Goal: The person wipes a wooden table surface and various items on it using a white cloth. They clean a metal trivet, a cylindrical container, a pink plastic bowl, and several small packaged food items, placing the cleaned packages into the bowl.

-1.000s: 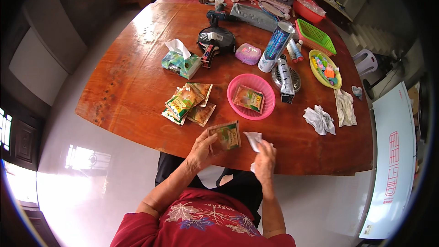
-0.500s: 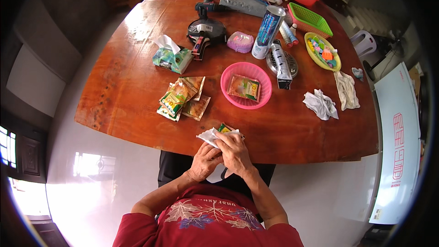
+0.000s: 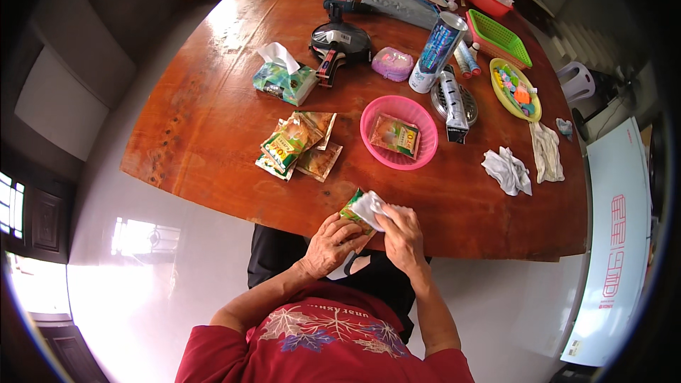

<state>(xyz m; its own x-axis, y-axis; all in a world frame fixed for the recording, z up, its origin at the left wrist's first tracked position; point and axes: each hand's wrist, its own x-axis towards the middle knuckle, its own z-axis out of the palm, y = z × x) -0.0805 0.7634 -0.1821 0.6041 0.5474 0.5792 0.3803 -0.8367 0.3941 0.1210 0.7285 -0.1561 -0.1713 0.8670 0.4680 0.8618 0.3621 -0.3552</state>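
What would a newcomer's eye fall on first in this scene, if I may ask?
Probably the bright pink basket near the front of the wooden table, one packet inside it. At the table's near edge, the left hand holds a green packet, and the right hand a white cloth or tissue partly covering it.

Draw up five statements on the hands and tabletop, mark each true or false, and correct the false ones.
1. The left hand holds a packet. True.
2. The right hand is empty. False: the right hand holds a white cloth.
3. Another packet lies inside the pink basket. True.
4. The tissue pack is right of the pink basket. False: the tissue pack is left of it.
5. The yellow basket holds small colourful pieces. True.
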